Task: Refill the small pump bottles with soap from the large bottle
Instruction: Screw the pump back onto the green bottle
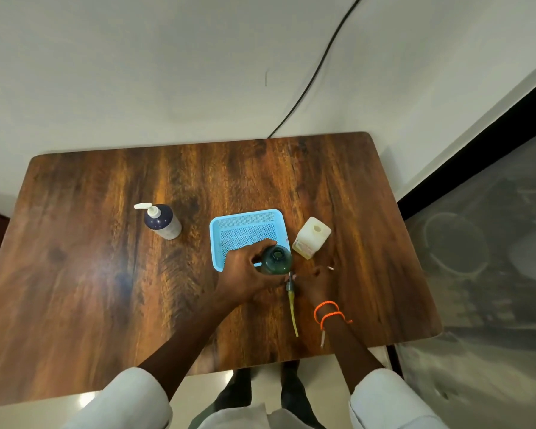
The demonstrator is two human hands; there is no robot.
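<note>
The left hand (pixel 245 274) curls round the green bottle (pixel 276 261), gripping its side; the right hand (pixel 314 281) pinches the pump (pixel 291 300), whose yellowish dip tube trails toward the near edge of the surface (pixel 90 274). The green bottle stands open-mouthed at the near right corner of the tray (pixel 220 233), touching or overlapping its rim; which, I cannot tell.

By size: the surface, 1; the blue tray, 1, perforated, probably light and easy to shove; the dark bottle (pixel 163 224), 1, pump fitted, well left of the tray; the pale jug (pixel 311 238), 1, uncapped, just right of the tray, likely the soap supply; the green bottle, 1; the pump, 1. So 2 small pump bottles, 1 large container.

The jug looks like stiff plastic, heavy if full, best held across its flat sides and tipped slowly. The green bottle seems light and tippy, so hold its body low while pouring. The wet tube looks slippery and bendy; grip the pump by its collar, not the tube.
</note>
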